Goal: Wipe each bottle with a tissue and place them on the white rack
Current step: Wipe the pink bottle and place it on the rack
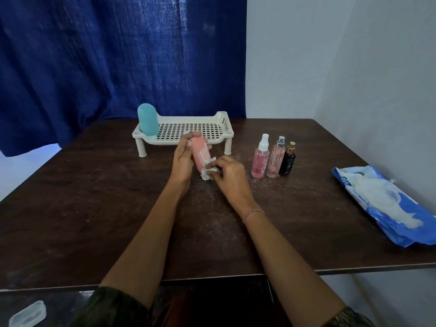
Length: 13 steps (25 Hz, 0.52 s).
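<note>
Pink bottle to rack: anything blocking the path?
Nothing visible. The left hand holds the pink bottle just in front of the white rack, right hand pinching a tissue on it; only the teal bottle stands at the rack's left end.

Dark wood table point(94, 208), kinda scuffed, with pale specks on it, maybe dust. The white rack point(225, 121) stands on its legs at the far middle. Just right of it, in a tight upright row: pink bottle point(260, 162), peach bottle point(275, 161), black bottle point(287, 162). A blue tissue pack point(387, 204) lies flat by the right edge.

One head-worn wide-angle view; forward and down over the table point(82, 208); near edge close below
</note>
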{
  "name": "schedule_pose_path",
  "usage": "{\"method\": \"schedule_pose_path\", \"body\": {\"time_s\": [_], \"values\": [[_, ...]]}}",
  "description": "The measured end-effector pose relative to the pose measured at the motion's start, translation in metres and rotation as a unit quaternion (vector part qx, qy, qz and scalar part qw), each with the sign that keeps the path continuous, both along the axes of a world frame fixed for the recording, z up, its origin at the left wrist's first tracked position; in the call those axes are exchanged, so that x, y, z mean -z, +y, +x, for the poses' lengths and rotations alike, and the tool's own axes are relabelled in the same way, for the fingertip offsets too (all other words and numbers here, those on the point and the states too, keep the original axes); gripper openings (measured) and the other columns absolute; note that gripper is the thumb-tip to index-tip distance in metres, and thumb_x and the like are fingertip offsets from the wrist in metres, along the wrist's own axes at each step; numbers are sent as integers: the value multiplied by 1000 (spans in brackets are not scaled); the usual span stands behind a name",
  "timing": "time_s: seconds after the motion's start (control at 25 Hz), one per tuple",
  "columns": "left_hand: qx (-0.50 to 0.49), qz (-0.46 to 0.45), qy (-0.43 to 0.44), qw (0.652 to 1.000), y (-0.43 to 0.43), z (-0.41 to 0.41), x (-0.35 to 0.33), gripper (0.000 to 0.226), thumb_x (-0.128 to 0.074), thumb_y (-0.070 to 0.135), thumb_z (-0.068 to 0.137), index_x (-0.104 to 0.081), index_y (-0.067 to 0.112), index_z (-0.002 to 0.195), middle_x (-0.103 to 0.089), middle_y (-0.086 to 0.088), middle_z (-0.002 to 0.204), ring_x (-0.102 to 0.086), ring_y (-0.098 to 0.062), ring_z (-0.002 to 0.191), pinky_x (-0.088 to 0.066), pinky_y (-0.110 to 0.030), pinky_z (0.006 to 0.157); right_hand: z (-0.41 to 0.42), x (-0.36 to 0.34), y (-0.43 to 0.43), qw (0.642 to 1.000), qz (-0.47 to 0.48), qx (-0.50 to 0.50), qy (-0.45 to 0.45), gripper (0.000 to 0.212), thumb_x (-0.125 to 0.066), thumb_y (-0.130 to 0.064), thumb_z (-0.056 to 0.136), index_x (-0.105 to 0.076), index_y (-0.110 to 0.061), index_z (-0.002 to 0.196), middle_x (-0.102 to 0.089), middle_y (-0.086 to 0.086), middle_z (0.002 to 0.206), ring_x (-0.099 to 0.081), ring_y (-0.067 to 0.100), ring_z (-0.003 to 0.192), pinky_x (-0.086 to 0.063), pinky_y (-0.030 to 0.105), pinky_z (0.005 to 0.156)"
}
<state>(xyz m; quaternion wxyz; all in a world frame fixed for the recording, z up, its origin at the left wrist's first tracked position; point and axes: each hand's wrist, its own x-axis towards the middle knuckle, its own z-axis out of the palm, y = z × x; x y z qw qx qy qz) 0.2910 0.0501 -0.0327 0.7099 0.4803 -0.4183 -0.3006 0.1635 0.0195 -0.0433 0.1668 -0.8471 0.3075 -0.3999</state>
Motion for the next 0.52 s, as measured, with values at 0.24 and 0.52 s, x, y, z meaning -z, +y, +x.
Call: {"method": "schedule_pose_path", "body": {"time_s": [0.24, 0.52], "values": [[15, -5, 29, 999, 0, -1, -1, 35, -21, 12, 104, -53, 21, 111, -52, -18, 130, -61, -26, 110, -52, -41, 93, -4, 2, -5, 998, 1, 52, 24, 26, -73, -14, 77, -70, -13, 103, -67, 4, 98, -62, 17, 86, -52, 30, 80], [22, -11, 41, 999, -2, 0, 2, 38, -20, 10, 103, -55, 23, 107, -62, -8, 113, -57, -27, 117, -46, -41, 99, -1, 3, -5, 998, 26, 53, -30, 24, -75, -9, 74, -72, -7, 98, -69, 8, 96, -64, 18, 85, -51, 29, 82]]}}
